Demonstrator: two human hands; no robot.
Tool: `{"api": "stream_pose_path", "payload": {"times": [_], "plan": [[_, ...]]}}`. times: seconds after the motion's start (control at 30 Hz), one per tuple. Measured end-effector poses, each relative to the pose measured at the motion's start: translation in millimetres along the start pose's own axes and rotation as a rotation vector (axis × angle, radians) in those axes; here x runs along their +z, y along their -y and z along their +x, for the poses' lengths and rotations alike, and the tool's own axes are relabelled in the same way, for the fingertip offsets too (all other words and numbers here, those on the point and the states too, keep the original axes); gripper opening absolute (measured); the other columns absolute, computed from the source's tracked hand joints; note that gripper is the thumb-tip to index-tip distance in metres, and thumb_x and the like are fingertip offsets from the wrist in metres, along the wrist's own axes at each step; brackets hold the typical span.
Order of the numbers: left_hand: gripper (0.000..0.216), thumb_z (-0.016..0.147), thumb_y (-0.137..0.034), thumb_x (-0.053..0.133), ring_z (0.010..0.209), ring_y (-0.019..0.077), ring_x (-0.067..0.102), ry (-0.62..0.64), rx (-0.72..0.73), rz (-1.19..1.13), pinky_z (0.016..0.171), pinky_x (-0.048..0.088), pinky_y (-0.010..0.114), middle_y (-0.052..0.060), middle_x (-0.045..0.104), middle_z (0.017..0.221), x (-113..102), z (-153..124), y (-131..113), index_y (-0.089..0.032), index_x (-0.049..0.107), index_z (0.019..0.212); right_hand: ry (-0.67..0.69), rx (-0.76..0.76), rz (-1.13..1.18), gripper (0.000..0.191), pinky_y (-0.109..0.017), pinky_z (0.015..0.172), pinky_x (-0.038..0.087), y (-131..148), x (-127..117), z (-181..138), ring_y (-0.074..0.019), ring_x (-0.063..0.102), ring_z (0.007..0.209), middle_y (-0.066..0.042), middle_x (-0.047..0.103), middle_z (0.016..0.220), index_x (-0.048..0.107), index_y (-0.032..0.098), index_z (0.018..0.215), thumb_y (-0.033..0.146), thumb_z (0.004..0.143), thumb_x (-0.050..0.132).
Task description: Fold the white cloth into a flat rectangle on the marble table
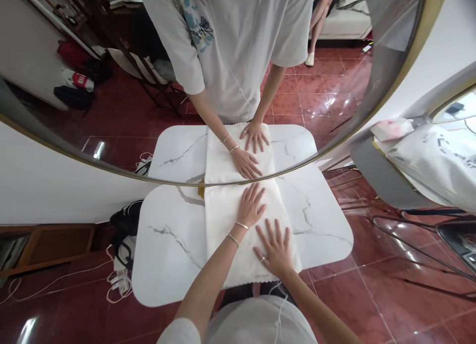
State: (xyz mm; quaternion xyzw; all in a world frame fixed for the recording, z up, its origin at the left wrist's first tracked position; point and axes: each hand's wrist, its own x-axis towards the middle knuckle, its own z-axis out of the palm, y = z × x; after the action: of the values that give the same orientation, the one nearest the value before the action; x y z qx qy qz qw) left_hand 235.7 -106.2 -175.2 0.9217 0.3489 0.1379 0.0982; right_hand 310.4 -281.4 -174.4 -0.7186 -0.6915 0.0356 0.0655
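Observation:
A white cloth (223, 225), folded into a long strip, lies flat across a white marble-patterned table (163, 264). My left hand (251, 205), with two bracelets at the wrist, rests palm down on its far part, fingers stretched forward. Nearer to me and to the right, my right hand (275, 250) presses flat on the same cloth with its fingers spread and a ring on one finger. Neither hand grips anything. The cloth's near edge reaches the table's front edge, with small faint print there.
A large round mirror (238, 106) with a gold rim stands against the table's far side, reflecting my arms and the cloth. To the right, a grey chair (386, 170) carries a white bag (439, 155). Cables (121, 284) and dark bags lie on the floor at left.

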Motion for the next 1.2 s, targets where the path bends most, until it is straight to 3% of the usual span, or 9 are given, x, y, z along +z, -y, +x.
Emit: {"api": "stream_pose_path", "payload": {"times": [0.27, 0.4, 0.47, 0.57, 0.77, 0.87, 1.0, 1.2], "plan": [[0.059, 0.093, -0.034, 0.044, 0.146, 0.0224, 0.014, -0.003, -0.055, 0.062, 0.117, 0.018, 0.044, 0.009, 0.022, 0.157, -44, -72, 86, -0.019, 0.027, 0.147, 0.038, -0.153, 0.106, 0.073, -0.069, 0.107, 0.006, 92, 15, 21, -0.0419, 0.003, 0.143, -0.01, 0.01, 0.158, 0.009, 0.031, 0.151, 0.051, 0.09, 0.044], [0.06, 0.093, -0.032, 0.042, 0.146, 0.0248, 0.013, -0.049, -0.134, 0.083, 0.117, 0.018, 0.048, 0.011, 0.022, 0.157, -55, -98, 108, -0.018, 0.024, 0.148, 0.022, -0.219, 0.134, 0.072, -0.068, 0.107, 0.003, 117, 20, 27, -0.0406, 0.003, 0.143, -0.008, 0.01, 0.159, 0.009, 0.032, 0.151, 0.051, 0.091, 0.043], [0.061, 0.092, -0.024, 0.038, 0.146, 0.025, 0.012, -0.047, -0.123, 0.059, 0.117, 0.016, 0.05, 0.012, 0.021, 0.157, -52, -97, 104, -0.015, 0.019, 0.149, 0.014, -0.226, 0.135, 0.07, -0.066, 0.109, 0.002, 119, 22, 28, -0.0391, 0.004, 0.144, -0.007, 0.01, 0.159, 0.01, 0.032, 0.151, 0.052, 0.091, 0.042], [0.064, 0.089, -0.012, 0.03, 0.146, 0.0222, 0.011, -0.013, -0.066, 0.005, 0.118, 0.016, 0.048, 0.012, 0.023, 0.156, -37, -78, 80, -0.013, 0.012, 0.15, 0.013, -0.217, 0.129, 0.067, -0.063, 0.11, 0.002, 108, 23, 24, -0.0368, 0.006, 0.144, -0.008, 0.016, 0.158, 0.017, 0.031, 0.15, 0.054, 0.092, 0.04], [0.072, 0.091, -0.038, 0.04, 0.147, 0.0253, 0.004, 0.001, 0.002, -0.045, 0.118, 0.014, 0.05, 0.014, 0.016, 0.158, 0, -26, 11, -0.009, 0.01, 0.15, -0.008, -0.084, 0.073, 0.057, -0.064, 0.11, 0.005, 56, 22, 3, -0.0365, 0.005, 0.144, -0.01, 0.026, 0.155, 0.04, 0.029, 0.143, 0.055, 0.092, 0.04], [0.072, 0.091, -0.04, 0.041, 0.147, 0.0244, 0.003, 0.009, 0.025, -0.035, 0.118, 0.014, 0.049, 0.013, 0.015, 0.158, 9, -15, -8, -0.009, 0.013, 0.15, -0.022, -0.072, 0.053, 0.056, -0.065, 0.11, 0.006, 37, 21, -5, -0.0364, 0.004, 0.144, -0.01, 0.028, 0.154, 0.044, 0.028, 0.14, 0.056, 0.092, 0.04], [0.068, 0.092, -0.042, 0.041, 0.147, 0.0217, 0.003, 0.015, 0.038, -0.012, 0.119, 0.014, 0.045, 0.012, 0.016, 0.158, 7, -18, -8, -0.011, 0.018, 0.149, -0.045, -0.074, 0.045, 0.056, -0.066, 0.109, 0.008, 31, 20, -8, -0.0359, 0.003, 0.145, -0.008, 0.032, 0.152, 0.043, 0.029, 0.141, 0.055, 0.092, 0.04], [0.061, 0.095, -0.039, 0.037, 0.146, 0.0204, 0.007, -0.006, -0.005, 0.0, 0.118, 0.016, 0.042, 0.011, 0.018, 0.158, -10, -40, 17, -0.014, 0.022, 0.148, -0.065, -0.141, 0.05, 0.058, -0.067, 0.108, 0.011, 49, 23, 0, -0.0388, 0.002, 0.144, -0.008, 0.028, 0.154, 0.035, 0.027, 0.145, 0.048, 0.092, 0.043]]}}
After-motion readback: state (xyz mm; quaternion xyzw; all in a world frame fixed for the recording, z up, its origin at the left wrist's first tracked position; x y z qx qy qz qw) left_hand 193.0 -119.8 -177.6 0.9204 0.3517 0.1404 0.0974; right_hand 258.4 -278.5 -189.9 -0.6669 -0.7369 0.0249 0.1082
